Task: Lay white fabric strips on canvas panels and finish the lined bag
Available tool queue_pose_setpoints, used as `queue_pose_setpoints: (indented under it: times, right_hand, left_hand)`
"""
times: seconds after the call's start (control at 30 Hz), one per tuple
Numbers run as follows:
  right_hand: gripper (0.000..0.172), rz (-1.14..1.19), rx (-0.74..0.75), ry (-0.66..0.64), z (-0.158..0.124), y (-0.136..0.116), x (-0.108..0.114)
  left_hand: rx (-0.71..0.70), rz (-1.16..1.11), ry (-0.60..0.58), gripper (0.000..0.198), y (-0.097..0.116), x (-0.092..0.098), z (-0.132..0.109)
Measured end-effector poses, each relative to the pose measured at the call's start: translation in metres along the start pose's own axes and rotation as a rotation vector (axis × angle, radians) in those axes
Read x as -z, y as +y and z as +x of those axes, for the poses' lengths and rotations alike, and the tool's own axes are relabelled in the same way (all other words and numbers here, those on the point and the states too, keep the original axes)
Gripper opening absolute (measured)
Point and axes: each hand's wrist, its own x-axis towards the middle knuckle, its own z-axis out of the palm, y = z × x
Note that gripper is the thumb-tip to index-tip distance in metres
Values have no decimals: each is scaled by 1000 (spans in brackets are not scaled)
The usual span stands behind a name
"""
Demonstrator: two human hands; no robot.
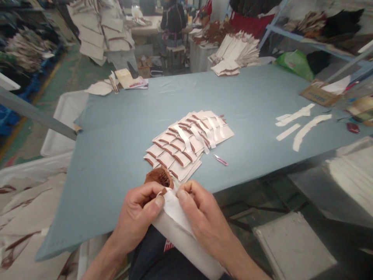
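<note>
At the table's near edge I hold a cream fabric piece [186, 245] with a brown opening [155, 177] at its far end. My left hand [140, 210] pinches a brown-tipped edge of it between thumb and fingers. My right hand [201, 214] grips the white part of the same piece a little to the right. Just beyond lies a fanned stack of cream pieces with brown edges [171, 151], with several white strips [183, 138] laid across it. Small pink-handled thread snips [220, 160] rest right of the stack.
The blue-grey table [116, 124] carries loose white strips [311, 130] and a cardboard box [320, 93] at right. Another cream stack [236, 52] lies at the far edge. Below on the right is a stool-like pale top [294, 249]; bins with fabric pieces [26, 210] stand left. A person [173, 19] sits far off.
</note>
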Motion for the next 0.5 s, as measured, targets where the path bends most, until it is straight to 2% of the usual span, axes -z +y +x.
queue_pose_setpoints:
  times: [0.1, 0.27, 0.4, 0.43, 0.5]
  right_hand:
    - [31, -118, -19, -121, -17, -6, 19]
    - [40, -264, -39, -102, -53, -9, 36]
    - [30, -387, -22, -318, -73, -6, 63]
    - [27, -458, -12, -298, -74, -7, 71]
    - [20, -549, 39, -101, -71, -11, 84]
  left_hand:
    - [-64, 154, -5, 26, 17, 3, 4]
    - [-104, 221, 37, 27, 26, 3, 13]
    - [-144, 270, -6, 24, 29, 3, 17]
    - [-158, 281, -30, 23, 32, 3, 17]
    - [-196, 303, -84, 23, 40, 1, 17]
